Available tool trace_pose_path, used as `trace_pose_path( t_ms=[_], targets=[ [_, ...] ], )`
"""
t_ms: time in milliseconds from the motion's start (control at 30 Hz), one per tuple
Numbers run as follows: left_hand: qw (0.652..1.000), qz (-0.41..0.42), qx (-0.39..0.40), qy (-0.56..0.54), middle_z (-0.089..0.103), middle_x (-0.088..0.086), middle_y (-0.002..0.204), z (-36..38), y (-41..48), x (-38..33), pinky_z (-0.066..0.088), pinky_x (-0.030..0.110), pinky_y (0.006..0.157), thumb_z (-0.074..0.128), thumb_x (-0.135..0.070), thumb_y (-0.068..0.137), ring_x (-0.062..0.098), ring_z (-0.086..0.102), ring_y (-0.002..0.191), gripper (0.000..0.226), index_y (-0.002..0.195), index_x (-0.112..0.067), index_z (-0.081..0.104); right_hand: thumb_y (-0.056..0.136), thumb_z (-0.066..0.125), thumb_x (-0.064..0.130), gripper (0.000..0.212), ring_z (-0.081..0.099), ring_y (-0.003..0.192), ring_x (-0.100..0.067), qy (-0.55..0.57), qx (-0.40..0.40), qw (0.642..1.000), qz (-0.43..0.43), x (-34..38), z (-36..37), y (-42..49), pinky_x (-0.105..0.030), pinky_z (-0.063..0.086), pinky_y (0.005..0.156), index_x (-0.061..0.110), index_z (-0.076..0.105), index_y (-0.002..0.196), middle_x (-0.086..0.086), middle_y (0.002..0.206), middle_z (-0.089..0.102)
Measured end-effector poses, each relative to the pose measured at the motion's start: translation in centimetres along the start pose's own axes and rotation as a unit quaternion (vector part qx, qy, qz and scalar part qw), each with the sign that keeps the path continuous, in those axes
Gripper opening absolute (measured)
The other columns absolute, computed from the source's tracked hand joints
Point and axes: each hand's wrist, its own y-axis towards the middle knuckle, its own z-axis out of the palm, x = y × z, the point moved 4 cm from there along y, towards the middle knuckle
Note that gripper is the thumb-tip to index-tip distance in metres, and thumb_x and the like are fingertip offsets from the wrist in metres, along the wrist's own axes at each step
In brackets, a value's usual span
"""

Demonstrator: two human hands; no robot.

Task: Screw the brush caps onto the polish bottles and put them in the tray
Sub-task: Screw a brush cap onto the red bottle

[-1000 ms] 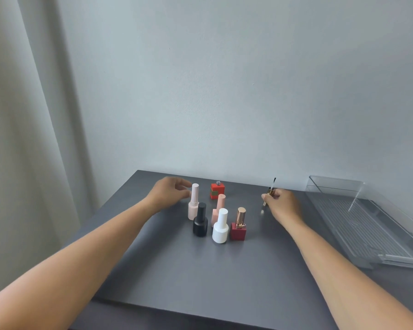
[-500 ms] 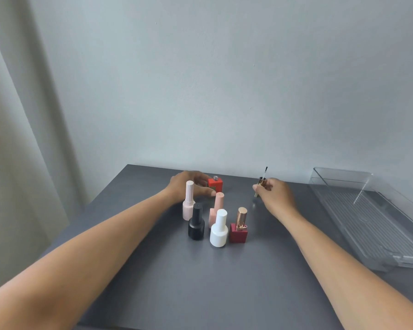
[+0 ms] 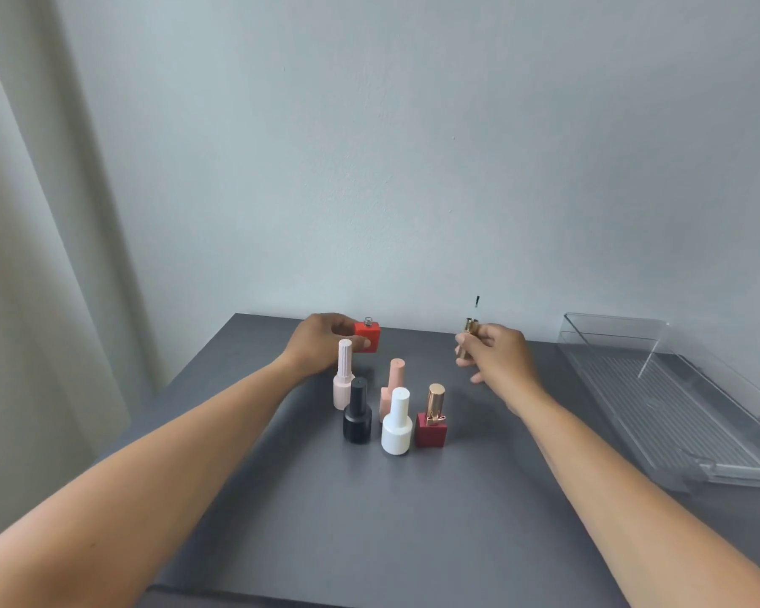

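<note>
An uncapped square orange-red bottle (image 3: 368, 337) with a bare threaded neck is gripped by my left hand (image 3: 321, 344) at the back of the grey table (image 3: 369, 520). My right hand (image 3: 494, 355) holds a gold brush cap (image 3: 467, 335) upright, its thin black-tipped brush pointing up. Capped bottles stand in a cluster in front: a tall pale pink one (image 3: 343, 379), a black one (image 3: 357, 416), a peach one (image 3: 391, 383), a white one (image 3: 396, 427) and a dark red one with a gold cap (image 3: 431, 421). A clear plastic tray (image 3: 659, 388) lies at the right.
A pale wall rises directly behind the table's back edge. A light curtain (image 3: 40, 256) hangs at the left. The tray reaches to the table's right side, its near end by my right forearm.
My left hand went past the tall pink bottle and took hold of the orange-red bottle. My right hand raised the gold brush cap and turned it more upright.
</note>
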Motion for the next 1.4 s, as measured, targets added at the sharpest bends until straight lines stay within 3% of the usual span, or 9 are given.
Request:
trace_pose_path(
  t_ms=[67,167,300,367,467,700,1033,1200,1400],
  targets=[
    [0.999,0.003,-0.029,-0.046,0.076,-0.007,0.095,-1.2,-0.7,-0.5,0.053,0.032,0.089,0.081,-0.026,0.076,0.014,0.069,0.096,0.023,0.098,-0.024,0.075,0.095,0.053,0.022,0.018,0.070,0.064,-0.008,0.018,0.003,1.000,-0.013,1.3,-0.1,-0.6,-0.022,0.049,0.045,0.021,0.065,0.082,-0.001,0.080,0.068],
    [0.993,0.018,-0.064,-0.101,0.075,-0.013,0.091,-3.0,-2.4,-1.8,0.053,0.028,0.073,0.076,-0.023,0.082,0.011,0.068,0.090,0.017,0.098,-0.027,0.073,0.098,0.047,0.020,0.020,0.063,0.066,-0.008,0.017,0.010,0.999,-0.033,3.4,-0.4,-1.6,-0.020,0.048,0.049,0.028,0.063,0.090,0.002,0.081,0.061],
    [0.984,0.051,-0.100,-0.141,0.070,0.002,0.094,-4.8,-4.9,-3.9,0.059,0.030,0.061,0.074,-0.021,0.084,0.016,0.069,0.089,0.015,0.097,-0.028,0.073,0.094,0.054,0.013,0.024,0.061,0.068,-0.008,0.040,0.021,0.996,-0.074,6.7,-0.9,-3.0,-0.016,0.046,0.048,0.032,0.063,0.106,0.004,0.084,0.066],
    [0.980,0.077,-0.103,-0.150,0.069,0.008,0.097,-5.3,-6.1,-5.2,0.060,0.028,0.063,0.075,-0.020,0.083,0.018,0.069,0.092,0.015,0.094,-0.030,0.075,0.089,0.062,0.011,0.016,0.063,0.063,-0.004,0.051,0.020,0.994,-0.091,8.3,-1.2,-3.8,-0.020,0.046,0.049,0.026,0.064,0.096,0.004,0.082,0.069],
    [0.978,0.110,-0.096,-0.146,0.071,0.002,0.096,-5.6,-7.9,-6.8,0.061,0.028,0.067,0.076,-0.018,0.081,0.012,0.069,0.088,0.021,0.085,-0.038,0.077,0.086,0.069,0.011,0.013,0.063,0.059,-0.001,0.051,0.031,0.993,-0.105,10.0,-1.2,-5.2,-0.023,0.046,0.050,0.024,0.065,0.087,0.004,0.078,0.070],
    [0.977,0.155,-0.103,-0.101,0.067,0.006,0.105,-5.6,-10.8,-8.9,0.053,0.014,0.059,0.077,-0.016,0.080,0.012,0.067,0.086,0.033,0.081,-0.049,0.071,0.088,0.064,0.009,0.010,0.062,0.064,-0.009,0.036,0.034,0.991,-0.123,12.2,-1.3,-8.1,-0.024,0.046,0.052,0.019,0.068,0.091,-0.007,0.087,0.073],
    [0.977,0.177,-0.106,-0.059,0.060,-0.001,0.099,-5.7,-12.5,-10.0,0.054,0.015,0.060,0.079,-0.016,0.079,0.009,0.063,0.082,0.050,0.073,-0.064,0.068,0.089,0.064,0.011,0.011,0.063,0.066,-0.011,0.007,0.047,0.990,-0.129,13.0,-1.0,-9.6,-0.023,0.046,0.053,0.021,0.068,0.090,0.000,0.082,0.072],
    [0.979,0.171,-0.111,-0.033,0.062,-0.002,0.098,-5.4,-13.0,-10.0,0.060,0.028,0.070,0.081,-0.020,0.078,0.008,0.063,0.075,0.039,0.075,-0.058,0.071,0.089,0.065,0.012,0.009,0.064,0.067,-0.011,-0.006,0.036,0.991,-0.132,12.7,-0.9,-9.7,-0.025,0.047,0.060,0.019,0.069,0.091,-0.003,0.085,0.072],
    [0.976,0.185,-0.111,0.016,0.060,-0.009,0.095,-4.9,-13.1,-10.4,0.049,0.021,0.072,0.079,-0.024,0.078,0.008,0.062,0.079,0.043,0.075,-0.065,0.067,0.091,0.064,0.014,0.011,0.065,0.073,-0.013,-0.027,0.024,0.988,-0.148,12.7,-1.0,-9.4,-0.028,0.049,0.066,0.024,0.070,0.090,0.006,0.081,0.069]
  ],
)
